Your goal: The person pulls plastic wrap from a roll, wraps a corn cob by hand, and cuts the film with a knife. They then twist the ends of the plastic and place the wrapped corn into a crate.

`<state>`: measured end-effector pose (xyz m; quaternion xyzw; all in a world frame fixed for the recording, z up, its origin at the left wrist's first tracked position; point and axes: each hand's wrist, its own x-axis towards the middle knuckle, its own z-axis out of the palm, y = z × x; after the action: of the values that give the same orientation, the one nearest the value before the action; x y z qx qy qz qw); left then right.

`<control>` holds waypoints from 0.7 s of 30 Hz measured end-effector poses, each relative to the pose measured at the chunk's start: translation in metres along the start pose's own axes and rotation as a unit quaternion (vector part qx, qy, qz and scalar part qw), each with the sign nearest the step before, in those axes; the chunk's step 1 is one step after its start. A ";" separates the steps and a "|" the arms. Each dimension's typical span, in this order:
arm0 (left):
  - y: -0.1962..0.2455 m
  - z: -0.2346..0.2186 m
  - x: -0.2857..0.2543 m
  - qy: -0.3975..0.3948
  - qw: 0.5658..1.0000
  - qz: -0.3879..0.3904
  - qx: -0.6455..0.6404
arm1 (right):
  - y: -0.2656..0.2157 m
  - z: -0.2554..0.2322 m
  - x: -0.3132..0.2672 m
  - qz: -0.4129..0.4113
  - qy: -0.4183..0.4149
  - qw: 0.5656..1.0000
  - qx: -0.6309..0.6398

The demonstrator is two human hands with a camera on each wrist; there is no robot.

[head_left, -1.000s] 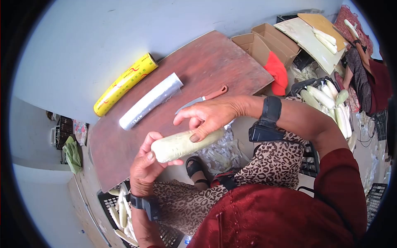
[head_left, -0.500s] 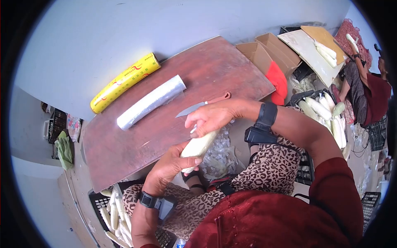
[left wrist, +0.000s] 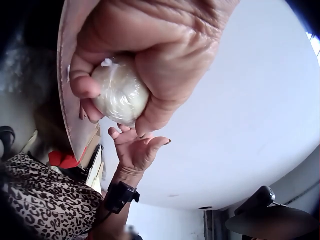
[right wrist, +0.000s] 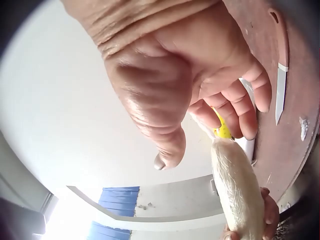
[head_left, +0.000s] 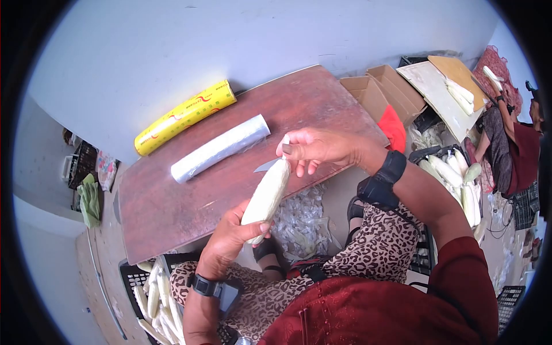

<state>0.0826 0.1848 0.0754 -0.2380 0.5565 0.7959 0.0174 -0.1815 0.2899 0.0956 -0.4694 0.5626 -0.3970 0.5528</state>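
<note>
A pale ear of corn (head_left: 267, 195), wrapped in clear film, stands tilted in front of my body above the table's near edge. My left hand (head_left: 233, 233) grips its lower end, thumb across the front and fingers round the back. In the left wrist view the film-covered butt of the ear (left wrist: 122, 95) shows inside the curled fingers. My right hand (head_left: 322, 150) is at the upper tip, thumb apart from the loosely bent fingers. The right wrist view shows those fingers (right wrist: 245, 112) right by the narrow tip, where a whitish strip runs up from it.
On the reddish table (head_left: 167, 213) lie a clear film roll (head_left: 221, 148), a yellow roll (head_left: 187, 118) and a knife (right wrist: 281, 85). Crates of pale ears (head_left: 155, 299) stand low at left and at right (head_left: 454, 172). Cardboard boxes (head_left: 391, 92) and another person (head_left: 520, 155) are at right.
The ear has turned from lying nearly level to pointing up and away. My left hand has slid round its lower end; my right hand has moved off its side to the tip.
</note>
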 end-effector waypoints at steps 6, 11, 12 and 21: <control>-0.004 0.003 0.004 0.013 0.998 0.020 0.054 | 0.010 0.011 0.007 -0.004 0.091 0.996 0.018; -0.007 0.004 0.004 0.009 0.998 0.015 0.064 | 0.010 0.012 0.008 -0.032 0.132 0.991 0.007; -0.007 0.004 0.005 0.010 0.998 0.015 0.057 | 0.009 0.012 0.008 -0.035 0.134 0.990 0.011; -0.010 -0.003 0.008 -0.082 0.989 0.032 -0.121 | 0.008 0.011 0.008 -0.154 0.087 0.980 0.090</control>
<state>0.0796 0.1841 0.0621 -0.1540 0.4602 0.8743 0.0089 -0.1710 0.2849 0.0849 -0.4627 0.4911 -0.5656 0.4741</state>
